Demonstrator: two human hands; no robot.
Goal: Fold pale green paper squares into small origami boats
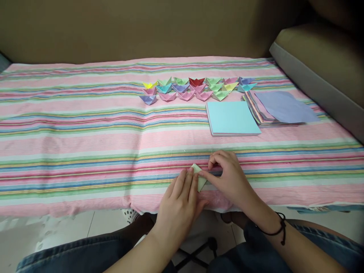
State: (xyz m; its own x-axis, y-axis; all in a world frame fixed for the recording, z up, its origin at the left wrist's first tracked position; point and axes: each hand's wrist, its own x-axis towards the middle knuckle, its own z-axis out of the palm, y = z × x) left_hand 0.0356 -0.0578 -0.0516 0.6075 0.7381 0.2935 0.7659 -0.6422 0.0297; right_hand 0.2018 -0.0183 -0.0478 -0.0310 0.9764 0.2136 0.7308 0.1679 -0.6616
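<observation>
A small folded piece of pale green paper [202, 182] lies on the striped cloth [85, 151] near its front edge. My left hand [179, 201] rests flat over the left part of the paper, fingers stretched out and pressing it down. From the right, my right hand [227, 172] touches the paper's upper part with its thumb, while its other fingers curl loosely above the cloth, apart from the thumb. Nothing shows between those fingers and the thumb. My left hand hides part of the paper.
Several small folded paper boats [196, 82] stand in rows farther back. In front of them on the right are a stack of light blue square paper [233, 118] and a looser pile topped with purple paper [287, 107]. A cushion [321, 64] borders the right side.
</observation>
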